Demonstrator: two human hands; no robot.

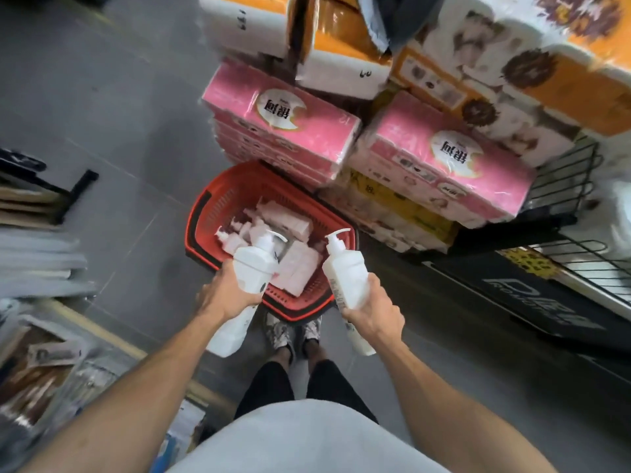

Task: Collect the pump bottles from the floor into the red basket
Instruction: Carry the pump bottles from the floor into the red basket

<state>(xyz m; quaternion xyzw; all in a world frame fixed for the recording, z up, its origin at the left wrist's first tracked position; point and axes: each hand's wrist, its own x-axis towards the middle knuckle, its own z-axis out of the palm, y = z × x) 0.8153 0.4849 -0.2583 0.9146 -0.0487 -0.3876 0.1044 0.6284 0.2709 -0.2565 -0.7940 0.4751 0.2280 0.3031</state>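
Flanking red basket (205, 213): tissue packs (283, 121)

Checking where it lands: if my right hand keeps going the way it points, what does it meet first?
Probably the near right rim of the red plastic basket, ahead of the right hand and its white pump bottle; depth is unclear.

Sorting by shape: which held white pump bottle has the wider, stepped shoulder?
The white pump bottle in the left hand; the right hand's bottle is slimmer.

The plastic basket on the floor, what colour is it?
The plastic basket is red with black handles, shown in the head view.
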